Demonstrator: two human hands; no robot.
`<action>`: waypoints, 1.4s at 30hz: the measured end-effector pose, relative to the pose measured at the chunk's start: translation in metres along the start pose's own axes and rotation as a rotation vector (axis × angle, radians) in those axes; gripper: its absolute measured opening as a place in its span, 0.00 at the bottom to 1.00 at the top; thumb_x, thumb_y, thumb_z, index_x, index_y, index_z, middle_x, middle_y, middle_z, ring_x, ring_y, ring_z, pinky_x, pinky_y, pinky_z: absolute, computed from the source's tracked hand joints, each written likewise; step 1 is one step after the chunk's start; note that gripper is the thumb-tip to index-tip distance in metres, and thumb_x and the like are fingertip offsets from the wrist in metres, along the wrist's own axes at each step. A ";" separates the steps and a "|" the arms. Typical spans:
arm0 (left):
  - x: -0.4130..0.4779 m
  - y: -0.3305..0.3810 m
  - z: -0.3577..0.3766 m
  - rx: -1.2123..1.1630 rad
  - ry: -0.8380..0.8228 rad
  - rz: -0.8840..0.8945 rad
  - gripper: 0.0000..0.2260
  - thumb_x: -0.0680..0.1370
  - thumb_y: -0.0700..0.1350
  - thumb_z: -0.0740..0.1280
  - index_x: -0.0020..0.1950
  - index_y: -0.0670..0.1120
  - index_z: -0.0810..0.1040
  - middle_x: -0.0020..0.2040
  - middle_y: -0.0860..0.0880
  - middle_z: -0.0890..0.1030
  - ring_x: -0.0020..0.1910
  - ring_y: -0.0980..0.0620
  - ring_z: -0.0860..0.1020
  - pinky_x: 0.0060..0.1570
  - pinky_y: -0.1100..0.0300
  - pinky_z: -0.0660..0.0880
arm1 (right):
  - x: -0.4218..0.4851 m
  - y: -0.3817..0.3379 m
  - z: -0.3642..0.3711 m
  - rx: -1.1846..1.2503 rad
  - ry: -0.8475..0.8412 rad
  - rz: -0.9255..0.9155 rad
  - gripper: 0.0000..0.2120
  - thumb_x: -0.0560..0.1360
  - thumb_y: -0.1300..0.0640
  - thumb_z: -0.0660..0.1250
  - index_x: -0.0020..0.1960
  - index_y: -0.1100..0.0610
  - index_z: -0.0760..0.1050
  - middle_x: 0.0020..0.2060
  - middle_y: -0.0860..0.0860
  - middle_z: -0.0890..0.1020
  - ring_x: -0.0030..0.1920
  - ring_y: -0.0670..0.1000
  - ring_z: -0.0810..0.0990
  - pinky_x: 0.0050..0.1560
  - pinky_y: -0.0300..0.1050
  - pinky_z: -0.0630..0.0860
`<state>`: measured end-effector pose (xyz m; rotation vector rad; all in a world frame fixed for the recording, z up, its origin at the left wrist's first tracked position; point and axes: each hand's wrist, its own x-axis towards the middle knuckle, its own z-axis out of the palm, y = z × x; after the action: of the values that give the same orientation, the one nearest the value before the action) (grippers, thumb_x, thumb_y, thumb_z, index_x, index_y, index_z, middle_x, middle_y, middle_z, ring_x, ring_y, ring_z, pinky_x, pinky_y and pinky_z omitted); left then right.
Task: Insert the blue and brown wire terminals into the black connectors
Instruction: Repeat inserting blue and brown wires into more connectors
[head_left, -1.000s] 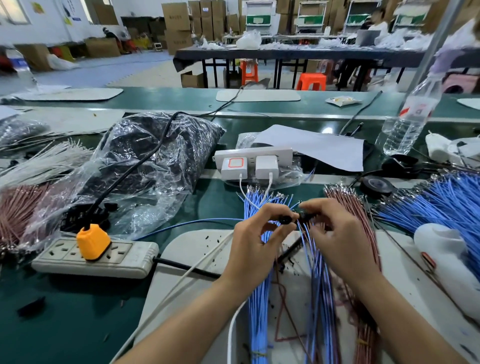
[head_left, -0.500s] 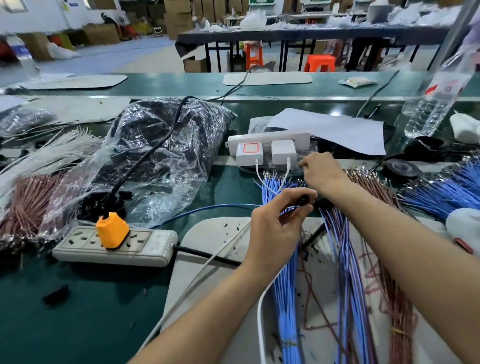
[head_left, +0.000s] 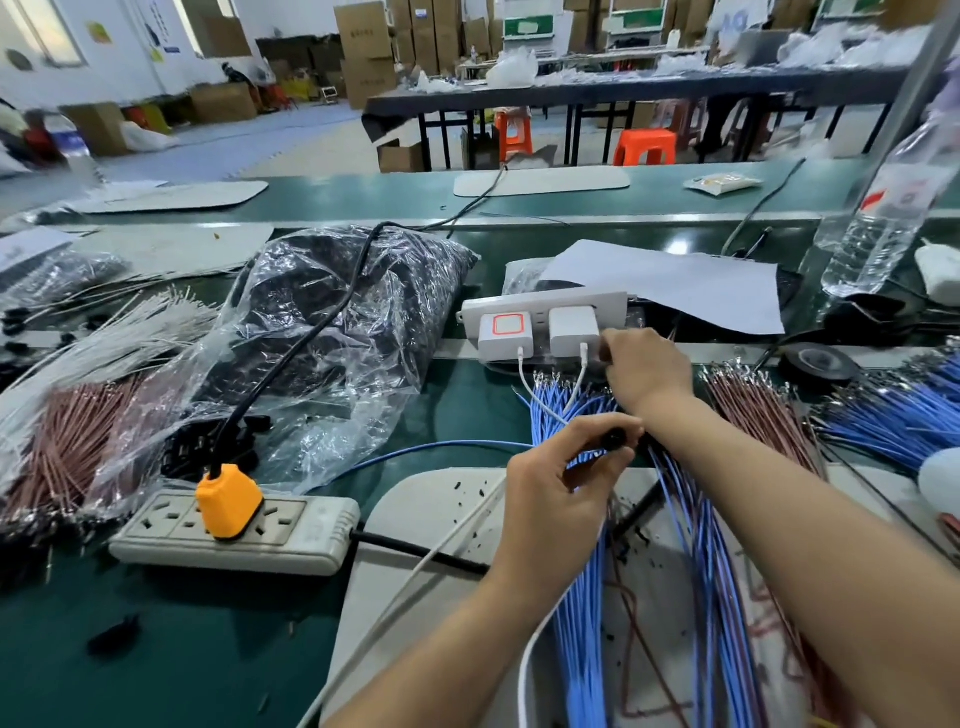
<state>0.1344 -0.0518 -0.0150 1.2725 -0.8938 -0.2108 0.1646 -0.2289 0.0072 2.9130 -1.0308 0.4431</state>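
Green bench top (head_left: 156, 649) fills the view, and on its left side slumps a clear plastic bag (head_left: 332, 332) full of dark parts, with a black cable running over it. Nearer the person lies a pale grey mat (head_left: 431, 519), flecked with black scraps. Across the mat runs a long bundle of blue wires (head_left: 582, 649), its metal terminals fanned at the far end, and a sheaf of brown wires (head_left: 753, 410) lies just to its right. A grey power strip (head_left: 311, 545) with an orange plug (head_left: 228, 501) sits left of the mat, and a white socket block (head_left: 545, 306) carrying two chargers stands beyond the blue terminals. The hands are apart: the right hand (head_left: 644, 374) reaches forward, fingers curled down over the blue terminal ends beside a charger, though I cannot tell if it grips anything. The left hand (head_left: 556, 499) pinches a small black connector (head_left: 615, 439) between thumb and forefinger, above the blue bundle.
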 end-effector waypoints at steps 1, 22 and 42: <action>0.000 0.000 0.000 0.001 -0.003 -0.001 0.09 0.76 0.32 0.67 0.53 0.42 0.81 0.48 0.51 0.84 0.50 0.56 0.81 0.52 0.66 0.75 | -0.001 0.000 -0.002 0.027 -0.017 0.001 0.11 0.77 0.66 0.60 0.55 0.57 0.76 0.51 0.58 0.80 0.52 0.60 0.79 0.41 0.47 0.69; -0.002 0.008 0.005 0.153 -0.082 -0.025 0.12 0.73 0.36 0.72 0.47 0.53 0.78 0.44 0.53 0.84 0.46 0.54 0.82 0.49 0.58 0.78 | -0.167 0.022 -0.057 1.225 0.245 -0.075 0.13 0.74 0.66 0.68 0.45 0.48 0.80 0.39 0.45 0.84 0.39 0.46 0.83 0.44 0.32 0.77; -0.001 0.009 0.004 0.448 -0.150 0.110 0.10 0.71 0.44 0.74 0.52 0.51 0.83 0.47 0.60 0.84 0.45 0.65 0.79 0.59 0.54 0.65 | -0.163 0.039 -0.062 0.895 0.297 -0.115 0.05 0.73 0.64 0.70 0.43 0.55 0.80 0.35 0.44 0.81 0.40 0.41 0.79 0.39 0.26 0.71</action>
<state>0.1277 -0.0514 -0.0070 1.6297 -1.1798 -0.0168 0.0037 -0.1519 0.0191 3.3879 -0.7296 1.6331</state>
